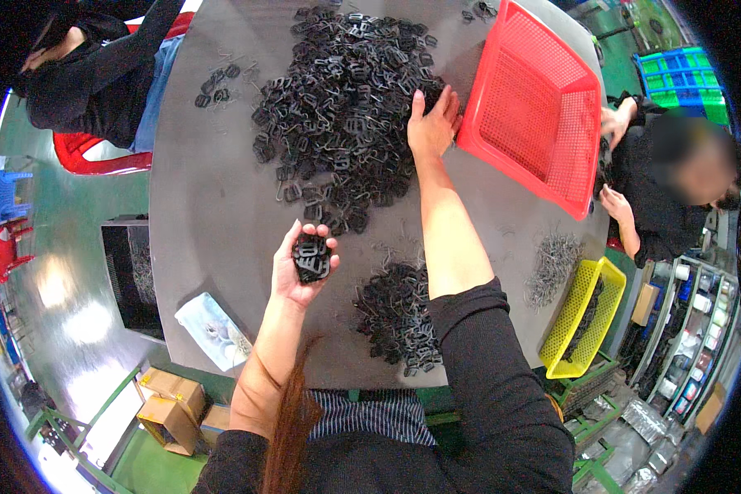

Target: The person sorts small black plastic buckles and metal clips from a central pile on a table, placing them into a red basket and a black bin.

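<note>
Cupped palm-up near me, my left hand (305, 259) makes a loose grip around a small stack of black buckles (312, 258), fingers curled about the stack's sides, not clenched. Just to its right, close to my body, a smaller heap of buckles (397, 317) lies on the grey desk (214, 222). Thin wire clips (552, 263) lie by a yellow basket (586, 317) at the desk's right edge, and a clear plastic bag (214, 329) sits at the near left edge.

Farther out, my right hand (433, 123) lies flat and open on the edge of the big pile of buckles (346, 107), holding nothing that I can see. Beside it a red basket (535, 107) tilts up.

I judge these buckles light, stiff and hard, likely smooth, and prone to snagging on one another. Pinching one by its outer frame, or scooping a few into a cupped palm, looks safest.
</note>
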A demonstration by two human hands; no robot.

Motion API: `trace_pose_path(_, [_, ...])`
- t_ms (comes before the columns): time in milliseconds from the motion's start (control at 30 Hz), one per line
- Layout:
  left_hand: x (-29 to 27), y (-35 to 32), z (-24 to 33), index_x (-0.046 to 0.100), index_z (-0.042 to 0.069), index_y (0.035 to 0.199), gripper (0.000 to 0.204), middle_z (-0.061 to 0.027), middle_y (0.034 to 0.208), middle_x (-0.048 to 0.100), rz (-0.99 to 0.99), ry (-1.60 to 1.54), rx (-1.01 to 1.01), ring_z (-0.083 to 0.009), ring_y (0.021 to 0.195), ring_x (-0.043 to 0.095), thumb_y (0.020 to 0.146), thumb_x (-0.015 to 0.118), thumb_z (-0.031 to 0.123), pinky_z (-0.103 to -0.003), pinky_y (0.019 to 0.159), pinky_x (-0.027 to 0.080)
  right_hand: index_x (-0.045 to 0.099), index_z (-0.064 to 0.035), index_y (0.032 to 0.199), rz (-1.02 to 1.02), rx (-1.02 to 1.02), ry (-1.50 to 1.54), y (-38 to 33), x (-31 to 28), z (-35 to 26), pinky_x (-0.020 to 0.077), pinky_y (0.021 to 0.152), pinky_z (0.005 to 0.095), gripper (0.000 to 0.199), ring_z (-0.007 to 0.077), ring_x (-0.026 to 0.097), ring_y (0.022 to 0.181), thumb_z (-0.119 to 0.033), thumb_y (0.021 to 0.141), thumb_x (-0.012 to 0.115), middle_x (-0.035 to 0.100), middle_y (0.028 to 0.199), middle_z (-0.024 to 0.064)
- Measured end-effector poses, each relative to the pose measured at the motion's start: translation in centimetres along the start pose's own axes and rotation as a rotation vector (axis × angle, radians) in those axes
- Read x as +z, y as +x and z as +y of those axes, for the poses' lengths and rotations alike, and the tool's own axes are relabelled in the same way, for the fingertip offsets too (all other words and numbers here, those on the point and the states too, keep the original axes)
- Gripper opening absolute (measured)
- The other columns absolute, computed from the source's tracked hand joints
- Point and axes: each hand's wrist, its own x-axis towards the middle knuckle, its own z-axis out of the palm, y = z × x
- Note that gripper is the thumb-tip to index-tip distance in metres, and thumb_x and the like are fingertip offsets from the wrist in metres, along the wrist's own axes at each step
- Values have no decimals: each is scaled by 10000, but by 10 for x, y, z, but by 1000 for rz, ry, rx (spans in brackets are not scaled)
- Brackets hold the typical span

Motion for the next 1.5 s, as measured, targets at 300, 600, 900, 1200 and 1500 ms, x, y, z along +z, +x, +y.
trace_pose_path(300, [2,5,26,575,133,794,229,-37,895,575,24,9,14,-212,789,573,901,507,324,-377,559,546,430,-116,1299,-86,-65,210,17,45,-56,237,1050,452,537,329,312,1279,-439,874,480,364,1372,155])
trace_pose_path(600, [19,5,27,573,136,788,227,-32,884,586,60,42,10,-201,788,566,902,505,320,-363,560,541,414,-68,1292,36,-134,-52,-39,-21,-16,203,1045,531,488,378,282,1287,-319,882,501,361,1359,195])
trace_pose_path(900, [24,8,35,558,127,809,227,-28,891,574,-4,53,36,-199,806,553,917,479,310,-368,586,542,414,-35,1290,-78,-51,-22,-50,-27,1,211,1055,505,474,354,302,1291,-333,922,437,370,1365,187])
trace_pose_path(1200, [30,10,26,561,128,809,224,-29,892,584,-36,43,-4,-192,813,558,915,479,307,-347,608,527,396,-87,1324,-223,-156,144,-83,-84,4,174,1078,473,462,332,272,1316,-332,934,419,348,1387,173])
trace_pose_path(1500, [32,5,8,589,117,813,213,-35,907,597,-23,103,-12,-191,807,555,908,497,285,-325,592,522,172,27,1388,-120,50,62,-121,-50,-2,102,1079,517,701,415,141,1338,-338,886,499,172,1427,281])
